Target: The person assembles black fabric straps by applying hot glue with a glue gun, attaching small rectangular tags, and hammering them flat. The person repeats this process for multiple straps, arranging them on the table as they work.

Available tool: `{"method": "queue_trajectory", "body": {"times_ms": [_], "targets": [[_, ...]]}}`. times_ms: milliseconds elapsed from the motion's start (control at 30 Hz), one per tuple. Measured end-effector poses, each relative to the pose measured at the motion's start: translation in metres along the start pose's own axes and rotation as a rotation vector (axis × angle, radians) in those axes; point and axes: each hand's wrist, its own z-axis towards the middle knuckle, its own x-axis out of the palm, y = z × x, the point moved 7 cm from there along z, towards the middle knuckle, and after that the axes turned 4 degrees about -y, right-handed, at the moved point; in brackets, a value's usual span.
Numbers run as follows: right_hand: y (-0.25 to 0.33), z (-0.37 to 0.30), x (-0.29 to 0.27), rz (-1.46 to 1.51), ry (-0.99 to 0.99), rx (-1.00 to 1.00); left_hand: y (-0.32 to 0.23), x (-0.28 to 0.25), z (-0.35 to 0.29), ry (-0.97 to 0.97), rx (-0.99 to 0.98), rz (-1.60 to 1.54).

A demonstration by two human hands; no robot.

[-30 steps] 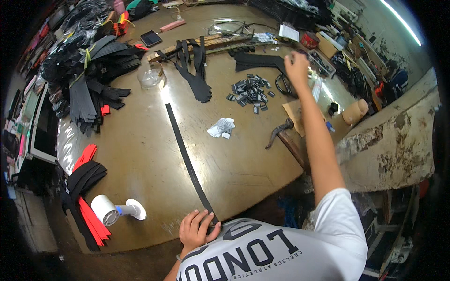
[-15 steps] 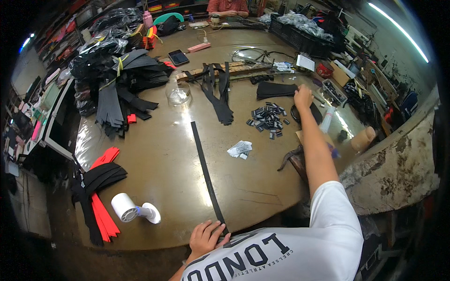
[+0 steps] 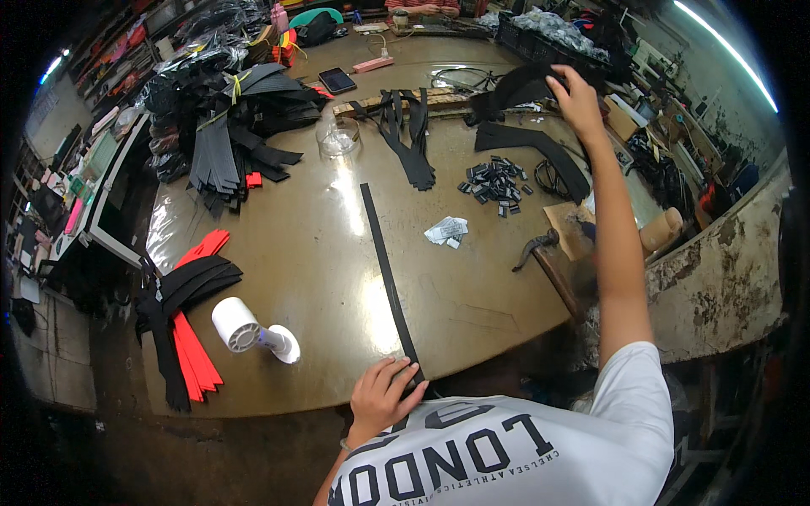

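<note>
One long black strap [image 3: 384, 270] lies lengthwise on the brown table, running toward its near edge. My left hand [image 3: 384, 396] is closed over the near end of this strap, pressing it at the table edge. Far to the right, my right hand [image 3: 575, 97] grips a curved bunch of black straps [image 3: 519, 88], raised above the table. Below that bunch, more black straps [image 3: 527, 139] rest stacked and bent toward the right. A heap of small dark buckles [image 3: 496, 181] sits nearer to me, with white paper slips [image 3: 445, 230] in front of it.
A hammer [image 3: 557, 270] lies at the right edge. White handheld fan [image 3: 253, 329] and red and black straps [image 3: 190, 337] are at left. Black strap bundles [image 3: 224, 143], a phone [image 3: 337, 80], a clear round container [image 3: 338, 139] and another person [image 3: 422, 7] are farther off.
My right hand has moved up and outward, lifting a bunch of straps off the stack, which now bends to the right. My left hand stays on the strap end. The view has shifted slightly.
</note>
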Motion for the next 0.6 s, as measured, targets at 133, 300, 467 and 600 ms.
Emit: {"method": "queue_trajectory", "body": {"times_ms": [133,300,467,600], "targets": [[-0.11,-0.019,0.043,-0.105,0.031,0.161,0.001,0.0,0.0,0.0,-0.024,-0.011],[-0.141,-0.037,0.068,-0.291,0.032,0.255,-0.001,-0.001,0.002,-0.021,-0.014,-0.014],[0.037,-0.031,0.03,0.131,0.001,-0.156,0.0,-0.002,0.003,-0.012,-0.033,-0.028],[0.161,-0.102,-0.003,0.627,0.202,-0.074,0.0,-0.001,0.003,0.002,-0.03,-0.021]]}}
